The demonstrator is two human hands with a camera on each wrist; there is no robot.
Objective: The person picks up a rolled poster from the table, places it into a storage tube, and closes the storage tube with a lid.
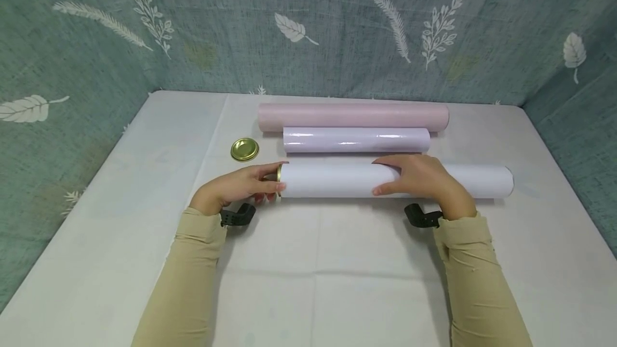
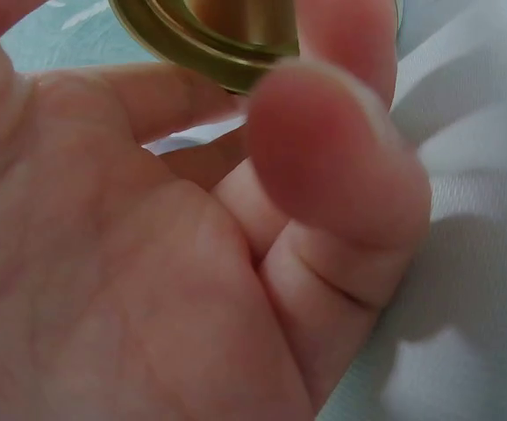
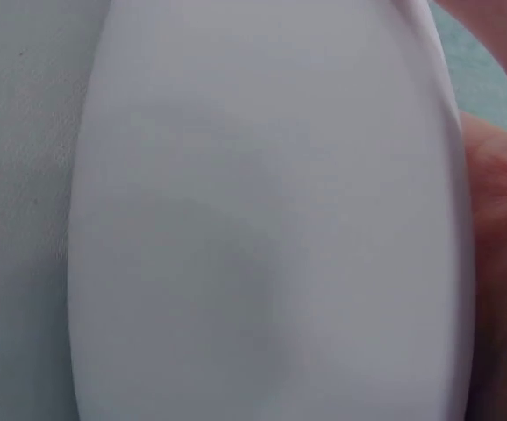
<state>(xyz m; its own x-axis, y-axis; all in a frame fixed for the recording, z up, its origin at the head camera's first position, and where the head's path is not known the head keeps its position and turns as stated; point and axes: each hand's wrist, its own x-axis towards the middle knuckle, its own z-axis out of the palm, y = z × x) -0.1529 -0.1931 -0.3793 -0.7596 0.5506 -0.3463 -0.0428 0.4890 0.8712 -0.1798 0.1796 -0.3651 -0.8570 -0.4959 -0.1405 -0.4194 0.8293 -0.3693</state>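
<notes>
A long white tube (image 1: 332, 180) lies crosswise on the table. My left hand (image 1: 238, 183) is at its left end and pinches the rim of a gold metal lid (image 1: 279, 180) that sits there, thumb on the near side and fingers beyond. In the left wrist view, the lid's ringed gold face (image 2: 183, 44) shows between the fingers. Farther right, my right hand (image 1: 416, 178) grips the tube from above, with thumb and fingers on opposite sides. The white tube wall (image 3: 271, 219) fills most of the right wrist view.
Behind the white tube lie a shorter glossy lilac tube (image 1: 356, 140) and a longer pink tube (image 1: 352, 117), side by side. Another gold lid (image 1: 244, 149) lies flat on the white tablecloth (image 1: 318, 283) to their left. Green leaf-patterned fabric (image 1: 332, 31) surrounds the table.
</notes>
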